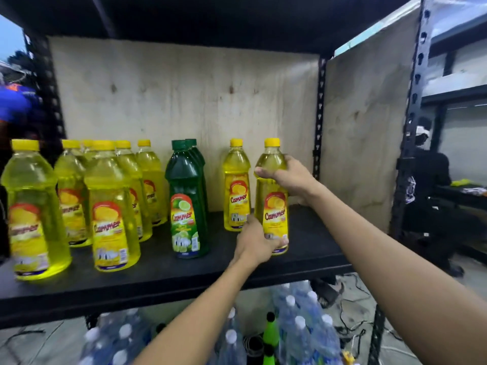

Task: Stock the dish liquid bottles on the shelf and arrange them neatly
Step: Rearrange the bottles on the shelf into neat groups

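Both my hands hold one yellow dish liquid bottle (274, 206) upright on the black shelf (168, 272), right of centre. My right hand (287, 177) wraps its upper body below the yellow cap. My left hand (254, 242) grips its base. Just behind and to the left stands another yellow bottle (236, 185). A row of dark green bottles (187, 201) stands in the middle. Several yellow bottles (113, 206) fill the left side in rows, the nearest one (31, 209) at the front left edge.
A plywood back panel (184, 101) and side panel (363, 127) close the shelf. Black perforated uprights (413, 106) frame it. Shrink-wrapped water bottles (297, 325) and green bottles (271, 335) sit below. A person in dark clothes (427, 185) is at the right.
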Action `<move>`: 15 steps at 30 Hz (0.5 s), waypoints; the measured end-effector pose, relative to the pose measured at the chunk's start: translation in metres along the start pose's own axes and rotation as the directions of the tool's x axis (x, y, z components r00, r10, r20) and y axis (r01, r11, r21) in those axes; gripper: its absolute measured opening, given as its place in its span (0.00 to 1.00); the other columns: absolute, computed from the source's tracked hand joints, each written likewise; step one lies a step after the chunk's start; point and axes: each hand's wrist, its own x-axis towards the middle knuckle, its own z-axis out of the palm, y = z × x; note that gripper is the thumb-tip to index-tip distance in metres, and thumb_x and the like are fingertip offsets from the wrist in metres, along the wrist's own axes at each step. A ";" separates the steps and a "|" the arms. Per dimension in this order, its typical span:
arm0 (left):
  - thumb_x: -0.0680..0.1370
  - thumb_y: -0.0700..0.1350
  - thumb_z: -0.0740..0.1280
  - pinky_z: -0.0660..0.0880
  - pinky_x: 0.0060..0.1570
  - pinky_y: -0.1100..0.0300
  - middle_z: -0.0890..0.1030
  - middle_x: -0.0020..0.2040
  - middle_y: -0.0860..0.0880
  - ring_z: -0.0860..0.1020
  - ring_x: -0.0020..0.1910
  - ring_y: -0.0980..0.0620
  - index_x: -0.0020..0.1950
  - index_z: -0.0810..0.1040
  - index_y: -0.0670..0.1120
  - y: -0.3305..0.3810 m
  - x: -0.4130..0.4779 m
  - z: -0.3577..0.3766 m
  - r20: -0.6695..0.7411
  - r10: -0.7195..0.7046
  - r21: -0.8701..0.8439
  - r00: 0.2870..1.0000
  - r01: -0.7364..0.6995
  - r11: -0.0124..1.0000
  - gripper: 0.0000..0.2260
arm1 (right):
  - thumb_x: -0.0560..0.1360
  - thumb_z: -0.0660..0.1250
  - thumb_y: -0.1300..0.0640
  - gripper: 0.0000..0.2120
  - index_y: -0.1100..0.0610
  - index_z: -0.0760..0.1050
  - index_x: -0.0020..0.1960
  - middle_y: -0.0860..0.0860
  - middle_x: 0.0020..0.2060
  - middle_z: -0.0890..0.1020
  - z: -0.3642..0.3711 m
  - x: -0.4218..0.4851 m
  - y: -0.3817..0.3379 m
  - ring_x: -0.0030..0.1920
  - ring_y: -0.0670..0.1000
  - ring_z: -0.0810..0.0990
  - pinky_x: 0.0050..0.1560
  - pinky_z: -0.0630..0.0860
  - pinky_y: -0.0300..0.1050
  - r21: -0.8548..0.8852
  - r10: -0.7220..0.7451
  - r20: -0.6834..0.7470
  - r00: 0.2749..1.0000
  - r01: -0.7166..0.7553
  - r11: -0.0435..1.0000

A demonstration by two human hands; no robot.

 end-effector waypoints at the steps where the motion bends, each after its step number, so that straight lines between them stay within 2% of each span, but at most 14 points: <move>1: 0.67 0.57 0.79 0.73 0.55 0.55 0.78 0.60 0.47 0.79 0.58 0.45 0.63 0.66 0.45 -0.004 -0.006 -0.007 -0.013 -0.010 0.004 1.000 0.010 1.000 0.34 | 0.68 0.79 0.42 0.34 0.55 0.73 0.68 0.52 0.60 0.83 0.007 -0.006 -0.006 0.59 0.54 0.83 0.62 0.79 0.53 0.025 0.002 0.011 1.000 -0.002 1.000; 4: 0.67 0.58 0.79 0.74 0.58 0.52 0.79 0.61 0.46 0.78 0.60 0.44 0.64 0.66 0.45 -0.013 -0.016 -0.024 -0.053 -0.014 0.032 0.999 0.016 0.999 0.35 | 0.70 0.78 0.46 0.31 0.56 0.71 0.67 0.50 0.57 0.82 0.027 -0.015 -0.018 0.50 0.48 0.83 0.46 0.79 0.40 0.083 -0.011 0.017 1.000 0.010 0.996; 6: 0.67 0.57 0.79 0.74 0.60 0.49 0.79 0.62 0.46 0.78 0.60 0.43 0.65 0.68 0.44 -0.017 -0.016 -0.031 -0.064 -0.026 0.024 0.998 0.028 0.999 0.35 | 0.70 0.78 0.47 0.29 0.54 0.70 0.65 0.49 0.54 0.81 0.038 -0.015 -0.023 0.49 0.49 0.81 0.42 0.77 0.39 0.091 -0.019 0.001 1.000 0.019 0.996; 10: 0.68 0.57 0.79 0.74 0.59 0.51 0.79 0.62 0.44 0.78 0.60 0.43 0.63 0.68 0.43 -0.025 -0.007 -0.036 -0.078 -0.044 0.011 0.996 0.045 0.999 0.33 | 0.69 0.79 0.46 0.34 0.54 0.69 0.69 0.52 0.59 0.81 0.054 -0.004 -0.019 0.57 0.55 0.82 0.59 0.80 0.54 0.130 0.007 -0.019 1.000 -0.004 0.991; 15: 0.68 0.56 0.78 0.74 0.62 0.47 0.77 0.64 0.43 0.77 0.63 0.42 0.67 0.68 0.43 -0.034 0.008 -0.035 -0.085 -0.035 0.006 0.996 0.036 0.999 0.35 | 0.67 0.80 0.43 0.38 0.52 0.69 0.70 0.55 0.61 0.81 0.067 0.013 -0.012 0.59 0.57 0.82 0.61 0.80 0.57 0.146 0.010 -0.049 0.999 -0.003 0.989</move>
